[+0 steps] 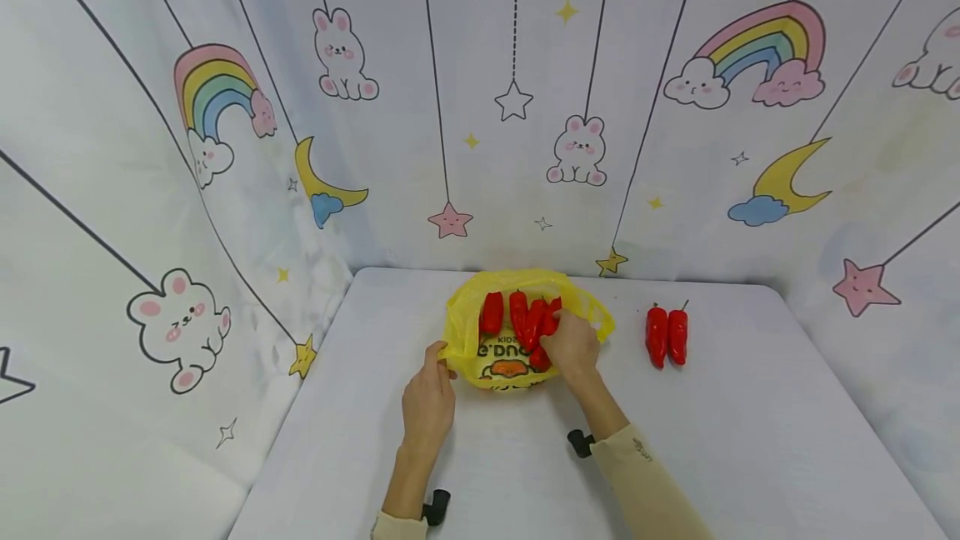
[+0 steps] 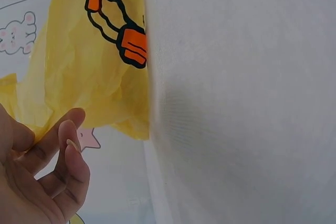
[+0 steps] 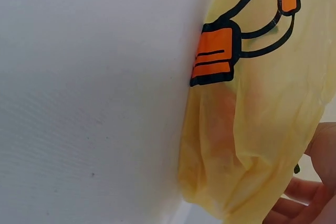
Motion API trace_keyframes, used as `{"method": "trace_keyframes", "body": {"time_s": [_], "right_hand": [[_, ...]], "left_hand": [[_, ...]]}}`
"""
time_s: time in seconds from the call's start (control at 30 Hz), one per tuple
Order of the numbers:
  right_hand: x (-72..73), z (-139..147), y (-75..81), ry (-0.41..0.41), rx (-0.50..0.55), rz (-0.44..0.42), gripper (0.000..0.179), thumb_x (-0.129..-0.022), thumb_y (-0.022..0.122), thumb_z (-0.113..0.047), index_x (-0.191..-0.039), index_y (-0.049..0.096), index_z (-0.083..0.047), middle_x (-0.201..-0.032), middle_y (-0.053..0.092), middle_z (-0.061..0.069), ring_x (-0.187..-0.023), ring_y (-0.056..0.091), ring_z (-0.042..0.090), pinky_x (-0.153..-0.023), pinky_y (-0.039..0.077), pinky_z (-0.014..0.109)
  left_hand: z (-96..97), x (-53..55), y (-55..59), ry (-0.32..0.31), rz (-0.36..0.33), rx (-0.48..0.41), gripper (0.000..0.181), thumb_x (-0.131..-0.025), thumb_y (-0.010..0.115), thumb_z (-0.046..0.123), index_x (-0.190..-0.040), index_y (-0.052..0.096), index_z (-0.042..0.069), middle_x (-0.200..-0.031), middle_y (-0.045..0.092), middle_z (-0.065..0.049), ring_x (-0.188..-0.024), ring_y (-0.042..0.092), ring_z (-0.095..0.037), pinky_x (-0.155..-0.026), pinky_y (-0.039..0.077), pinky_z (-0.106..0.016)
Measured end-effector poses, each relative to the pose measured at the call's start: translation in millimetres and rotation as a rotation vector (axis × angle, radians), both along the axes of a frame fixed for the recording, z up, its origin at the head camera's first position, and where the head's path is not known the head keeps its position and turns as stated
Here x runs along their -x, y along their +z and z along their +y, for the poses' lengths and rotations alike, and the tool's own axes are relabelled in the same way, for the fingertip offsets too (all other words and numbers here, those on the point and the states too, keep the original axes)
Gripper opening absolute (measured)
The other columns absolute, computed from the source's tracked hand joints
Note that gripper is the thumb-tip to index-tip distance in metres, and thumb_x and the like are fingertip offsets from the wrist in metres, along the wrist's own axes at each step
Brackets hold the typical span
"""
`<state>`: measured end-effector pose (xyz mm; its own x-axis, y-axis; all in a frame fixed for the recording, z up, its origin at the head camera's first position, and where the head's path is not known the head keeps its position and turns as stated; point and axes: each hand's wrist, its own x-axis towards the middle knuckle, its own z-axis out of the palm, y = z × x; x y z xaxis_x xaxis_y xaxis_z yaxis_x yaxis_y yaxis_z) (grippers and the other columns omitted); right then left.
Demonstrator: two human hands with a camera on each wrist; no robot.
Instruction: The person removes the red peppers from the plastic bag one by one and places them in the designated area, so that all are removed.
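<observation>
A yellow plastic bag (image 1: pixel 465 332) with a printed cartoon figure lies with its mouth spread on the white table. Several long red peppers (image 1: pixel 492 313) are in it. My left hand (image 1: pixel 429 402) pinches the bag's left edge; in the left wrist view the thumb and index finger of the left hand (image 2: pixel 44 166) meet on the plastic. At the right side of the bag's mouth, my right hand (image 1: pixel 573 346) grips a red pepper (image 1: pixel 552 315) among the others. The right wrist view shows the right hand (image 3: pixel 310 198) partly behind the bag, a green stem (image 3: pixel 297 169) beside its fingers.
Two more red peppers (image 1: pixel 667 336) lie side by side on the table (image 1: pixel 750 407), right of the bag. A white curtain (image 1: pixel 495 15) printed with rabbits, stars and rainbows hangs behind and beside the table.
</observation>
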<state>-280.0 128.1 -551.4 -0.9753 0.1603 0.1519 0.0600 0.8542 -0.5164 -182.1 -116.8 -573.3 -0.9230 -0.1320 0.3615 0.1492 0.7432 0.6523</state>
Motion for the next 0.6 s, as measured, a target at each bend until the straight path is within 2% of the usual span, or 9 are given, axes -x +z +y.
{"method": "trace_keyframes", "body": {"time_s": [0.2, 0.6], "right_hand": [[-2.9, -0.7, -0.3, -0.011, 0.031, 0.015, 0.044, -0.086, 0.081, -0.017, -0.126, 0.071, -0.001, -0.106, 0.077, 0.017, -0.081, 0.072, 0.030, -0.067, 0.061, 0.042], [-8.5, -0.8, 3.6, -0.008, 0.062, 0.073, 0.047, -0.087, 0.078, -0.019, -0.130, 0.070, -0.001, -0.097, 0.078, 0.016, -0.072, 0.072, 0.026, -0.059, 0.059, 0.036]], "left_hand": [[0.3, -0.1, -0.6, -0.001, 0.015, 0.001, 0.030, -0.110, 0.047, 0.008, -0.140, 0.052, 0.011, -0.086, 0.072, -0.003, -0.059, 0.052, -0.010, -0.056, 0.044, -0.028], [0.7, -0.3, 0.4, -0.008, 0.007, 0.002, 0.031, -0.110, 0.046, 0.007, -0.141, 0.052, 0.011, -0.087, 0.073, -0.004, -0.061, 0.055, -0.012, -0.058, 0.046, -0.030]]}}
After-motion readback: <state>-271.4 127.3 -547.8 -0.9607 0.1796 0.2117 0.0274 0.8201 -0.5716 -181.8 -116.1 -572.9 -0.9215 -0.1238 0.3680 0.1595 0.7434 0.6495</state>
